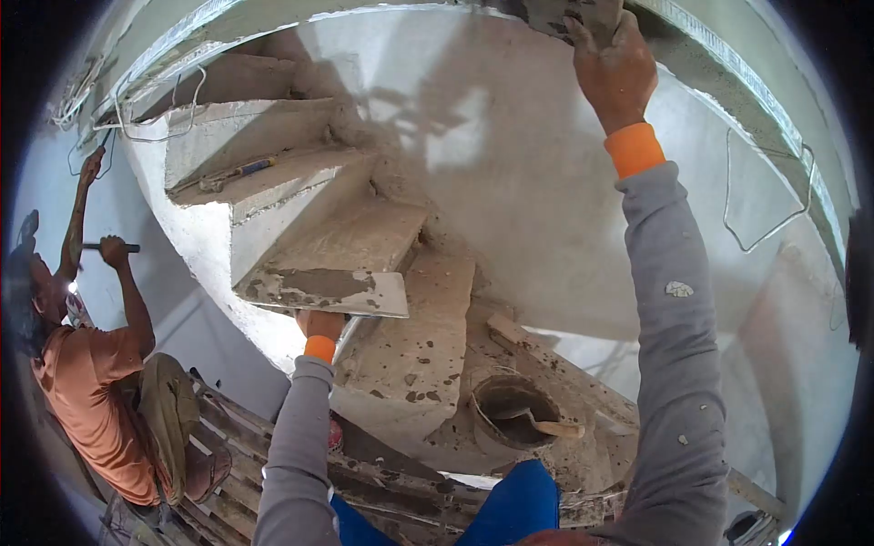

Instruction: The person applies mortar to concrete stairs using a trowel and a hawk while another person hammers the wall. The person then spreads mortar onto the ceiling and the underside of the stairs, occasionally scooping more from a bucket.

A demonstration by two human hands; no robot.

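My left hand [320,325] grips from beneath a flat plaster board [328,289] smeared with grey mortar, held level at chest height. My right hand [615,68] is raised overhead and shut on a trowel or float [583,13], pressed against the grey wet patch on the curved underside above. Only part of that tool shows at the frame's top. Both arms wear grey sleeves with orange cuffs.
Rough concrete stairs [364,237] curve down in front. Below sits a mortar bucket [513,414] with a tool handle in it. I stand on wooden planks [382,482]. At left a co-worker in an orange shirt [86,400] works on the wall with a hand tool. Loose wire [765,209] hangs at right.
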